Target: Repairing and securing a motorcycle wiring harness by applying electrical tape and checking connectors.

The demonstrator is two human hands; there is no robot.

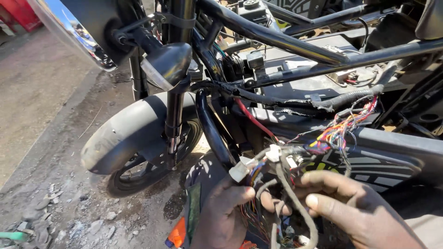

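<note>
Beside matte frame [295, 41] | both hands [226, 216] pinch tangled multicoloured wires [339, 131]

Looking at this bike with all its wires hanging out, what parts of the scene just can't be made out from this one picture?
- Head view: the lower ends of the wire bundle are cut off by the bottom edge.
- The left hand covers what its palm presses; its grip there is hidden.
- The right hand runs off the bottom edge.
- The front wheel is mostly hidden by the black mudguard.
- The mirror reflection is too small to read.
</note>
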